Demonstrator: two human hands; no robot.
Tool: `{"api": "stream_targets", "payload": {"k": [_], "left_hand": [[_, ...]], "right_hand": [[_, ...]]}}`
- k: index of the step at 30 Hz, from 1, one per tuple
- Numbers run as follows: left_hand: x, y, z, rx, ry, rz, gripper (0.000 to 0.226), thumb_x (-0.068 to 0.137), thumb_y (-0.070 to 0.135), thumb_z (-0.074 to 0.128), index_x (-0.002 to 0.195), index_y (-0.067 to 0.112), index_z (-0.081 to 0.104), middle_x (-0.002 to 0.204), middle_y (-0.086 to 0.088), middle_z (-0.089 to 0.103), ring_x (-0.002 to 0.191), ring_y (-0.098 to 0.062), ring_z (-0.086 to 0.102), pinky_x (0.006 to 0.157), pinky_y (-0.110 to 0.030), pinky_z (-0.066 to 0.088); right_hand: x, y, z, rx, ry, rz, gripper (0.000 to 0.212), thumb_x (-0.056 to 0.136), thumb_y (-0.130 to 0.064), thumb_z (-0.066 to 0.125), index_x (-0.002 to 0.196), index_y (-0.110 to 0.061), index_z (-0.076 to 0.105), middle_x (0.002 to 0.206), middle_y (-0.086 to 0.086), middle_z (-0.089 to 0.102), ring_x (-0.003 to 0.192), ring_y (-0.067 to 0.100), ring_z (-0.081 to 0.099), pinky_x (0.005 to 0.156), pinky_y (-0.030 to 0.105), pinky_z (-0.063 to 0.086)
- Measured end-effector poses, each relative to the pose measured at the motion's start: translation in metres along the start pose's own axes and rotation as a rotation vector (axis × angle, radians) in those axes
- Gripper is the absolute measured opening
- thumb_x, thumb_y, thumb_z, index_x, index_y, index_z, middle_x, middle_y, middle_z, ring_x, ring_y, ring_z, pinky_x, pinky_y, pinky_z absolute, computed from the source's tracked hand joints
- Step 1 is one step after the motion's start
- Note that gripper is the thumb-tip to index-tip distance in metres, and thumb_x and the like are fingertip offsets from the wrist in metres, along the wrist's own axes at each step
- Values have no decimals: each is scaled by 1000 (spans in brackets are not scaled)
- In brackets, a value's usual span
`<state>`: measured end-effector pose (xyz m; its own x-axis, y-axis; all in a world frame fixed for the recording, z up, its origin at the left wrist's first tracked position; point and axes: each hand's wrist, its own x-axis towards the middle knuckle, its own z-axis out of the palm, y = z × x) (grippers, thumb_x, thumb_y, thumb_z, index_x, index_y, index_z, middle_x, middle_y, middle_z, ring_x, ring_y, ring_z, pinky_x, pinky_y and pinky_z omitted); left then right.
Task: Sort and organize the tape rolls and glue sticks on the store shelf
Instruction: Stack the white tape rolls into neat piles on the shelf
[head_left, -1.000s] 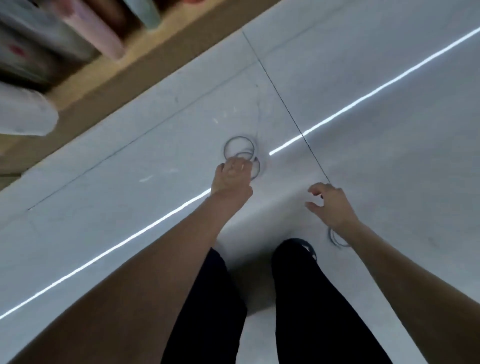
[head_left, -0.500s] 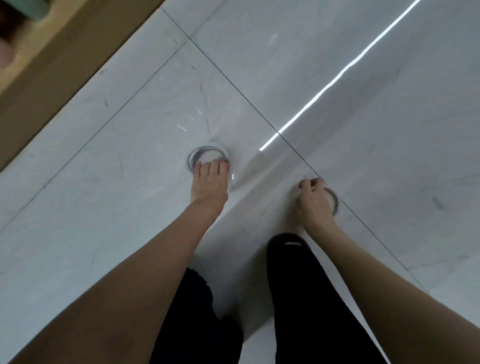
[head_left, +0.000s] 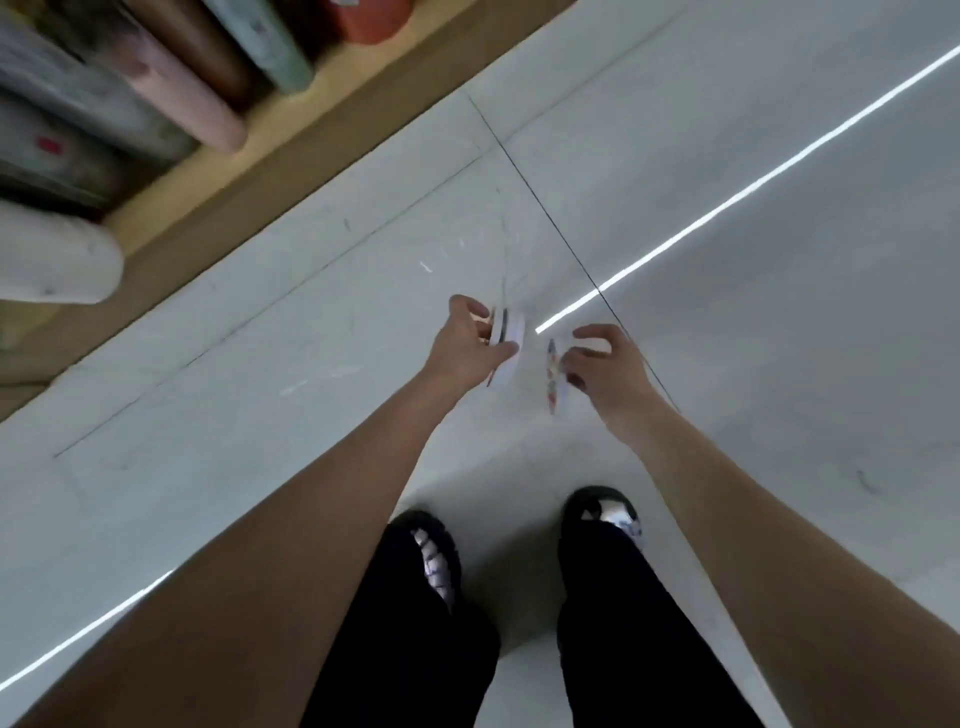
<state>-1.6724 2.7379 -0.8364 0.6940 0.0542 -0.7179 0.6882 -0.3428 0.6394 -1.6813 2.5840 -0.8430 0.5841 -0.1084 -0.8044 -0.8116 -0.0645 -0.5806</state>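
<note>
I look straight down at a pale tiled floor. My left hand (head_left: 470, 345) grips a small stack of clear tape rolls (head_left: 508, 335), held on edge above the floor. My right hand (head_left: 602, 364) pinches another thin tape roll (head_left: 553, 376) on edge, a short gap to the right of the left hand's stack. Both rolls are blurred. No glue sticks are in view.
The wooden base of a store shelf (head_left: 291, 171) runs diagonally across the upper left, with large rolled goods (head_left: 171, 88) lying on it. My two shoes (head_left: 605, 514) and dark trousers fill the bottom centre. A bright light reflection (head_left: 727, 202) streaks the floor.
Both hands were down at the floor on tape rolls. They have lifted the rolls off the tiles and now hold them on edge, closer together, as my view rose toward the shelf.
</note>
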Motion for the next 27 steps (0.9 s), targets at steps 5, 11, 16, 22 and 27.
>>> {"api": "stream_targets", "payload": {"k": [5, 11, 16, 22, 27], "left_hand": [[-94, 129, -97, -435, 16, 48, 30, 84, 5, 67, 97, 17, 43, 111, -11, 61, 86, -17, 59, 72, -23, 52], [-265, 293, -252, -413, 90, 281, 30, 81, 1, 67, 91, 17, 44, 92, -8, 66, 79, -18, 62, 77, -35, 54], [-426, 395, -373, -323, 184, 495, 28, 81, 1, 67, 100, 17, 54, 100, -4, 66, 82, -9, 64, 73, -23, 51], [-606, 464, -474, -369, 201, 736, 34, 84, -6, 61, 112, 12, 56, 111, -2, 63, 99, -14, 64, 86, -28, 54], [-696, 501, -548, -137, 375, 957, 37, 81, 9, 62, 115, 25, 59, 116, 4, 63, 110, -11, 59, 92, -27, 48]], "right_hand": [[-116, -168, 34, 156, -293, -165, 14, 83, 0, 58, 88, -14, 57, 74, 11, 61, 64, 22, 57, 60, 28, 42], [-302, -368, 64, 23, -491, -502, 13, 86, 2, 55, 97, -3, 58, 87, 11, 66, 81, 20, 63, 78, 31, 50], [-477, -498, 96, -200, -609, -784, 29, 78, 0, 68, 99, -9, 49, 97, 14, 64, 84, 20, 63, 70, 29, 52], [-665, -597, 138, -265, -711, -1165, 43, 72, -5, 74, 93, -22, 40, 103, 2, 62, 88, 8, 65, 73, 22, 53], [-766, -675, 180, -407, -626, -1562, 50, 67, -11, 80, 92, -32, 42, 108, 9, 59, 93, 20, 60, 74, 32, 52]]}}
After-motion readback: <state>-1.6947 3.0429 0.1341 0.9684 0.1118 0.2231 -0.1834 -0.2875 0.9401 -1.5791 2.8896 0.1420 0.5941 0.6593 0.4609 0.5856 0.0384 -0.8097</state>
